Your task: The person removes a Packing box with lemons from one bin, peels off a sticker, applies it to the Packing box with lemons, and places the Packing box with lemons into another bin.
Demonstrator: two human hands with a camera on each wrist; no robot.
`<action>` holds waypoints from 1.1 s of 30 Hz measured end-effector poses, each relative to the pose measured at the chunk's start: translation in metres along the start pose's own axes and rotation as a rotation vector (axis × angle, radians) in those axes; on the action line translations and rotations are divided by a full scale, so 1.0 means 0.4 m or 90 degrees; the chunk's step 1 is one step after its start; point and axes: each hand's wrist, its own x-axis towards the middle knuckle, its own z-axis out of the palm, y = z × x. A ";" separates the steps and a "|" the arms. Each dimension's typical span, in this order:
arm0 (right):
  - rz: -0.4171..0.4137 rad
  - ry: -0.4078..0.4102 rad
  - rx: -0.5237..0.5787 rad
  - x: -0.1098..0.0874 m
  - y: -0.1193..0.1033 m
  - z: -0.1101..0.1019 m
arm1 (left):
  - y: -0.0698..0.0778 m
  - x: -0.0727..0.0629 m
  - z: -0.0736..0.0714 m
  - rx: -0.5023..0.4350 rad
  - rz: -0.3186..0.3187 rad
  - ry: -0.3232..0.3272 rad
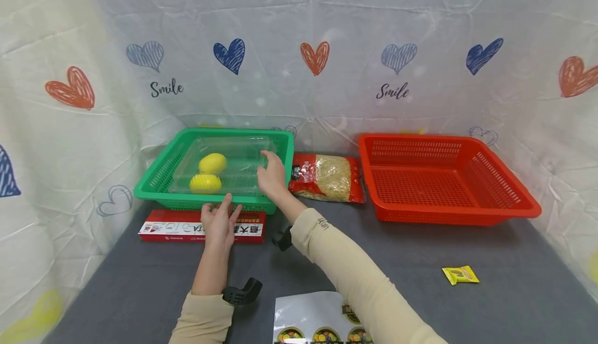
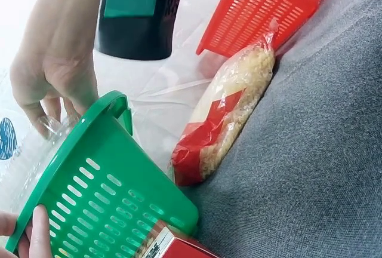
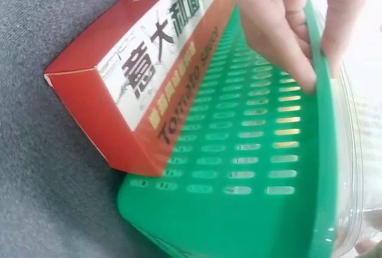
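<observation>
A clear plastic container (image 1: 238,165) lies within the green basket (image 1: 161,196), and two yellow lemons (image 1: 212,163) show at its left part; whether they lie in or under it I cannot tell. My right hand (image 1: 272,177) grips the container's right edge, its fingers curled over the plastic (image 2: 57,94). At the basket's front, my left hand (image 1: 219,222) pinches the green rim (image 3: 325,150), thumb and fingers on opposite sides of it. Below that hand, a red and white pasta box (image 1: 170,225) lies against the basket's front wall.
A red and clear bag of pale dry food (image 1: 333,178) lies between the green basket and a red basket (image 1: 448,217). Toward the right front sits a small yellow packet (image 1: 460,275). A sheet of round stickers (image 1: 308,313) lies at the near edge, partly under the right sleeve.
</observation>
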 end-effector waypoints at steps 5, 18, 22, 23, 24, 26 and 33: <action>-0.009 0.008 0.002 0.000 -0.016 -0.020 | 0.002 0.000 0.002 -0.001 0.000 0.002; -0.007 0.023 0.011 0.001 -0.052 -0.081 | 0.004 0.001 0.002 -0.009 -0.001 -0.010; -0.005 0.028 0.008 -0.001 -0.059 -0.099 | 0.001 0.005 0.000 -0.009 0.000 -0.009; -0.002 0.031 0.009 -0.002 -0.061 -0.103 | 0.000 0.005 -0.001 -0.009 0.001 -0.009; 0.003 0.030 0.014 -0.004 -0.063 -0.108 | -0.001 0.006 -0.001 -0.009 0.002 -0.009; 0.012 0.032 0.025 -0.008 -0.066 -0.119 | -0.002 0.005 -0.001 -0.009 0.003 -0.010; 0.012 0.045 0.036 -0.022 -0.074 -0.162 | -0.004 0.007 0.000 -0.008 -0.001 -0.005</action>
